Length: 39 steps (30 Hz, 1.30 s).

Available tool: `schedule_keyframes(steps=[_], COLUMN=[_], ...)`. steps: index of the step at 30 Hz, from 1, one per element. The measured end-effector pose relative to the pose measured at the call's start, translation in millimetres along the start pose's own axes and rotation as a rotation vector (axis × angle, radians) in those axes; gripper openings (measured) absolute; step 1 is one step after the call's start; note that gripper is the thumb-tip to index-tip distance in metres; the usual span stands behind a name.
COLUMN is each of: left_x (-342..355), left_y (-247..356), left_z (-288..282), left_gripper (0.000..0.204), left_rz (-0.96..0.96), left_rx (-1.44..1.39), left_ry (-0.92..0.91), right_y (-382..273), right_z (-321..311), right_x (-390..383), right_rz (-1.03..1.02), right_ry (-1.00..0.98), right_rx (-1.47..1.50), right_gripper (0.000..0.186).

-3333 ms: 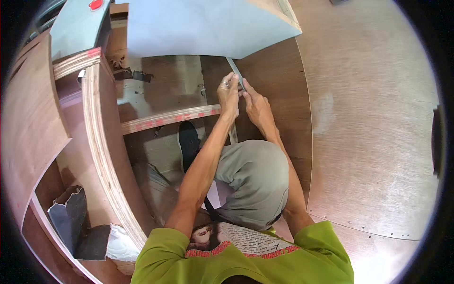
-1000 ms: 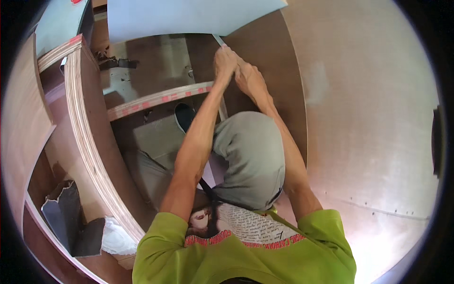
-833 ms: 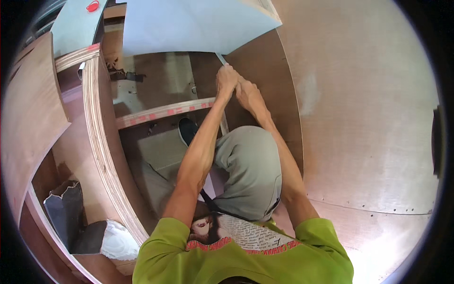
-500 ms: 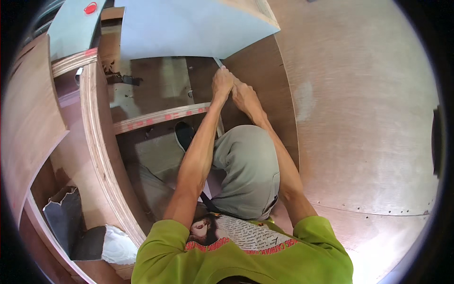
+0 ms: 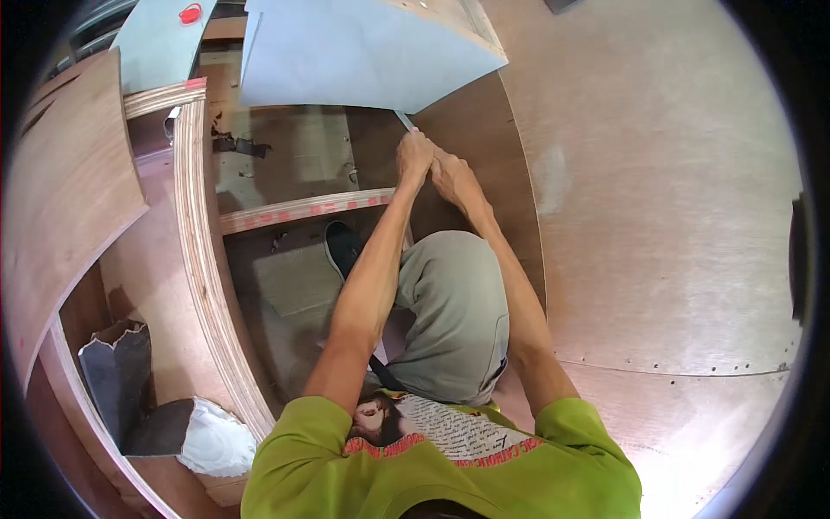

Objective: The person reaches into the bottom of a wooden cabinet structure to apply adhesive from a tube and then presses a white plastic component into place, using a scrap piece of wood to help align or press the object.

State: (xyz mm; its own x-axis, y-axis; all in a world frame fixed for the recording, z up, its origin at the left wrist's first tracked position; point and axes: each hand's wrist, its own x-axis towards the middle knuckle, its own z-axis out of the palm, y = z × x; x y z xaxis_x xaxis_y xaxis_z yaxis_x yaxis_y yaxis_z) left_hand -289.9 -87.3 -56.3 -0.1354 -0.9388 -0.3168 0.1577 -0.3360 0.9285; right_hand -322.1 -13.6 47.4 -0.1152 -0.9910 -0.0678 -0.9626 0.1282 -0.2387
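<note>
A narrow, flat, greyish metal bar point(image 5: 404, 119) juts from my hands toward the lower edge of a pale blue-grey panel point(image 5: 363, 60). Its far tip meets or passes under that edge; which of these, I cannot tell. My left hand point(image 5: 414, 159) is closed around the bar nearer the panel. Just behind and to the right, my right hand point(image 5: 456, 181) is closed too, pressed against the left one, its fingers gripping the bar's rear part. The handle end is hidden in my grip. Both arms stretch forward past my bent knee point(image 5: 454, 294).
A plywood crosspiece point(image 5: 307, 210) and a long plywood upright point(image 5: 206, 259) frame the compartment where my foot rests. A curved plywood sheet point(image 5: 82, 190) stands at left, above torn black and white scraps point(image 5: 216, 439). A large wooden panel point(image 5: 657, 199) fills the right side.
The whole view has shifted slightly, so the framing on the left sits a little farther right. Both hands keep their hold on the bar, close to the panel's edge.
</note>
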Motion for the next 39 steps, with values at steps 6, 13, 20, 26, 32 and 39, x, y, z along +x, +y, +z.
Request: schedule_keyframes(steps=[6,13,20,26,32,39], left_x=[1.2,-1.0,40.3,11.6,46.9,49.5], left_y=[23.4,4.0,-11.1,1.1,-5.0,-14.6], left_z=[33.9,22.2,30.5,21.5,8.7,-10.0], left_gripper=[0.038,0.040,0.037,0.039,0.048,0.046], left_rz=[0.063,0.043,0.209,0.137,-0.001,0.040], left_rx=[0.258,0.037,0.302,0.133,0.072,0.227], left_ry=[-0.178,-0.036,-0.095,-0.006,-0.015,0.012], right_y=[19.1,10.4,20.6,19.8,-5.9,-3.3], right_z=[-12.2,-12.3,4.5,-7.4,6.9,24.7], right_x=[-2.4,-4.9,22.7,11.9,27.3,41.6], right_rz=[0.143,0.054,0.081,0.010,0.141,-0.034], right_ry=[0.033,0.007,-0.018,-0.019,-0.029,-0.009], right_rx=[-0.142,-0.138,-0.176,-0.115,-0.139,-0.038], right_gripper=[0.032,0.030,0.029,0.029,0.025,0.028])
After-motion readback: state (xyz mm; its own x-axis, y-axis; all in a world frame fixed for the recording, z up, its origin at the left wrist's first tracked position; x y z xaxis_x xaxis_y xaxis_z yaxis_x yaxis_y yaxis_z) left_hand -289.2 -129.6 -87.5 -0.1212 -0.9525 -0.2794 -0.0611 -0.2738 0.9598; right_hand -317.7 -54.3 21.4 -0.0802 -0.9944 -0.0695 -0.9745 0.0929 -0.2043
